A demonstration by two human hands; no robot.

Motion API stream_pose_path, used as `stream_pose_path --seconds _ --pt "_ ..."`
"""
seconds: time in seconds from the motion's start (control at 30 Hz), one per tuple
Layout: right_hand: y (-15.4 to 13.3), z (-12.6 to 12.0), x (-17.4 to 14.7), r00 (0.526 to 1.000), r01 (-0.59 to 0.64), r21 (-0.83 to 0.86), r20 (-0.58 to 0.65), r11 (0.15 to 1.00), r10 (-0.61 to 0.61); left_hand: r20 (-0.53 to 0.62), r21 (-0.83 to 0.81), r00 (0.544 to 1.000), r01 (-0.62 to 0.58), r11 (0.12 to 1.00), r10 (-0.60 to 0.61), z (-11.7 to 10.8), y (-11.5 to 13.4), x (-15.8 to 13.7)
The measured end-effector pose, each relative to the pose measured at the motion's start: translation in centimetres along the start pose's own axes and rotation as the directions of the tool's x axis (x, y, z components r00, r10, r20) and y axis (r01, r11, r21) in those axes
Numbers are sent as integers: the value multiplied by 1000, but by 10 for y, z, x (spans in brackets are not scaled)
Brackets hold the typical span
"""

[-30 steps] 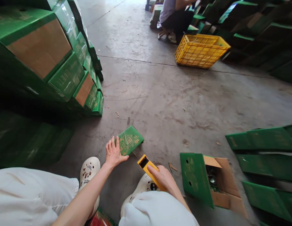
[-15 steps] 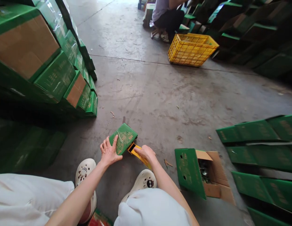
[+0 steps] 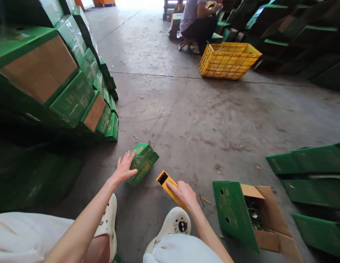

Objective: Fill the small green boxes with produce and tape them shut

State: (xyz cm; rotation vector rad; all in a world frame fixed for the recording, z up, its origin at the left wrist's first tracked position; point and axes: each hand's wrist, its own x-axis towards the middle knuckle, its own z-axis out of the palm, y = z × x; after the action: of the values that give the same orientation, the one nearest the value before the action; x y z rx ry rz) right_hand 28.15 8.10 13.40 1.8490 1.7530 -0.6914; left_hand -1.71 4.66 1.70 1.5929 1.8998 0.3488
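A green cardboard box (image 3: 144, 163) with gold print stands on the floor in front of my feet, one edge turned toward me. Against its left side lies my left hand (image 3: 126, 166), fingers stretched out and spread over the box. My right hand (image 3: 185, 194) is wrapped round a yellow hand tool (image 3: 171, 190), block-shaped, with a dark opening at its front end. That end points at the green box from the right, with a gap between them. What the tool is for does not show.
Stacked green cartons (image 3: 72, 98) rise at the left. An opened green carton (image 3: 235, 215) with dark contents lies at the right, beside more green boxes (image 3: 309, 160). Farther off are a yellow crate (image 3: 230, 60) and a crouching person (image 3: 199, 22). Small scraps (image 3: 204, 199) litter the floor.
The green box has been turned and tilted under my left hand, so another side shows. My right hand has drawn the yellow tool away from the box. The view has shifted slightly.
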Motion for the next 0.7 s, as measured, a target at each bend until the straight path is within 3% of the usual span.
stream_pose_path --seconds 0.07,0.17,0.27,0.4,0.53,0.63,0.7 --pt "8 2 -2 1000 -21 46 4 999 21 -122 121 987 -88 989 102 5 20 6" --pt "11 4 -6 999 -34 122 28 992 31 -196 247 975 -51 968 101 14 37 16" --pt "8 5 -9 999 -30 180 46 983 22 -172 280 985 47 959 2 14 23 24" --pt "2 7 -9 999 -5 219 43 976 -4 -78 264 994 98 960 -80 -2 -6 33" --pt "2 8 -9 999 21 239 29 971 -29 -46 213 987 162 964 -156 -16 -3 38" --pt "9 9 -7 999 35 250 20 968 -41 -71 142 978 205 968 -196 -18 -2 35" --pt "15 11 -4 999 39 267 -2 963 -40 -135 48 953 280 959 -271 -18 -17 25"
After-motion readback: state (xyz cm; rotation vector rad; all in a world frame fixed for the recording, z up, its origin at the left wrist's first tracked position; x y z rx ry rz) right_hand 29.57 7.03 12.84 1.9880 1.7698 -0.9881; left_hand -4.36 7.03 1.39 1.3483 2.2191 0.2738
